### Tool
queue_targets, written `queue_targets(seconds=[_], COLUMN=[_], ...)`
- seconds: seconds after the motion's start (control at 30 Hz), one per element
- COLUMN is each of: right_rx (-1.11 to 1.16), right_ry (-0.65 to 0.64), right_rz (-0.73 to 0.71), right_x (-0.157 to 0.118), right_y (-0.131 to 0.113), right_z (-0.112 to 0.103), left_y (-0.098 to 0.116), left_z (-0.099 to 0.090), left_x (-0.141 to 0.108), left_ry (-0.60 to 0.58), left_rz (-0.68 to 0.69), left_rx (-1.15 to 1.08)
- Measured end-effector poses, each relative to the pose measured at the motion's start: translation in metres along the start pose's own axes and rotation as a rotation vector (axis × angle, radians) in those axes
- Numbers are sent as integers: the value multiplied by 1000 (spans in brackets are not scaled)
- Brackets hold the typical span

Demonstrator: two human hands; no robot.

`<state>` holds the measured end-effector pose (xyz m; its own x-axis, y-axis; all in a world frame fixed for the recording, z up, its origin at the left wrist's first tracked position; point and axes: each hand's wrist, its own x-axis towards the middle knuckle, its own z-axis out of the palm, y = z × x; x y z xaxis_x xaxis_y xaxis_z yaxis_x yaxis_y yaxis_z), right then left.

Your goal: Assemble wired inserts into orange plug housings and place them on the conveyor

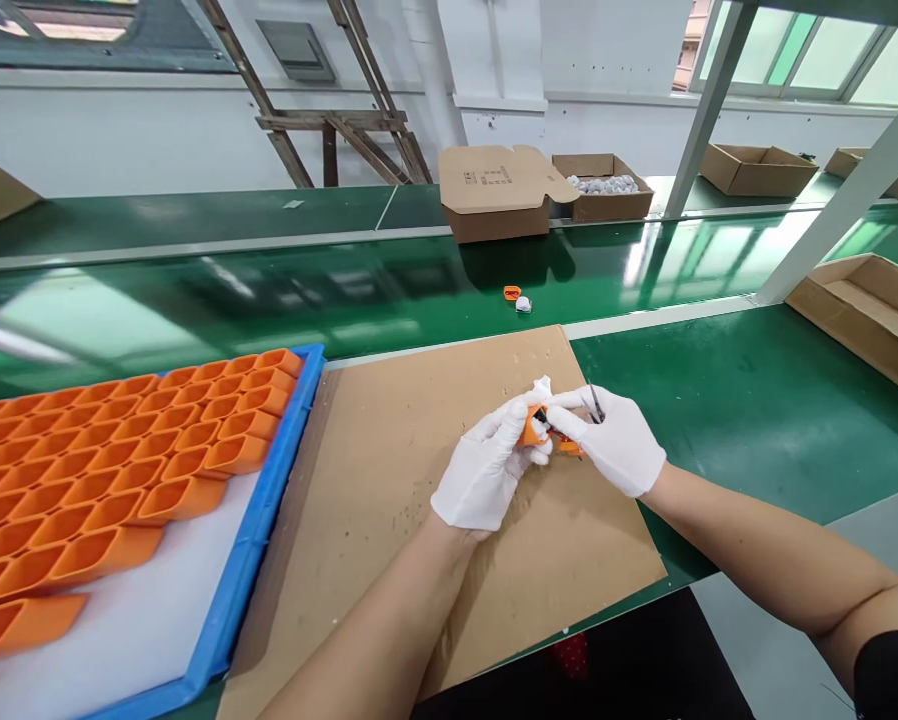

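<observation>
Left hand [486, 465] clamped on the orange shell [528, 430], right hand [615, 440] closed on a dark tool [597, 402] at the shell's 3 o'clock; shell probably light, stiff and smooth, dark insides [541, 415] perhaps fragile, best gripped by its outer sides; mat [389, 480] beneath, tray [252, 550] at 9 o'clock, box [498, 225] at 12

White wall [156, 140], bright window [831, 55], wooden frame [306, 121], glossy green counter [389, 290]

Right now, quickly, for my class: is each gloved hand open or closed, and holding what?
Left hand: closed, holding an orange part.
Right hand: closed, holding a slim dark tool.
</observation>
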<state>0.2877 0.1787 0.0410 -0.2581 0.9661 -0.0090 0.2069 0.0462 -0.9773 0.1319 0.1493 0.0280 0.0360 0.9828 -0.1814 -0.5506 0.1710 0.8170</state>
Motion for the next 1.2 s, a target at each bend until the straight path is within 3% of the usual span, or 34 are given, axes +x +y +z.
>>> queue_targets(seconds=[0.13, 0.23, 0.33, 0.53, 0.77, 0.83, 0.93, 1.03, 1.2], right_rx=[-433, -606, -707, -702, -879, -817, -548, -302, 109], right_ry=[88, 170, 153, 140, 216, 191, 175, 133, -61], right_rz=[-403, -527, -497, -248, -373, -364, -269, -87, 218], right_x=[-8, -11, -13, -14, -17, -16, -12, -6, -3], right_y=[5, 6, -2, -14, 0, 1, -3, -10, -11], right_z=[1, 2, 3, 5, 10, 7, 2, -1, -3], left_y=[0, -1, -3, -5, -12, -11, -7, -3, 0], left_z=[-5, -6, -6, -7, -6, -6, -8, -9, -8], left_x=[2, 3, 2, 1, 2, 3, 4, 3, -2], left_ry=[40, 70, 56, 37, 32, 26, -6, -65, -114], left_rz=[28, 37, 36, 69, 105, 97, 80, 50, 20], left_rx=[-11, -9, 6, 71, 247, 222, 106, 29, 75])
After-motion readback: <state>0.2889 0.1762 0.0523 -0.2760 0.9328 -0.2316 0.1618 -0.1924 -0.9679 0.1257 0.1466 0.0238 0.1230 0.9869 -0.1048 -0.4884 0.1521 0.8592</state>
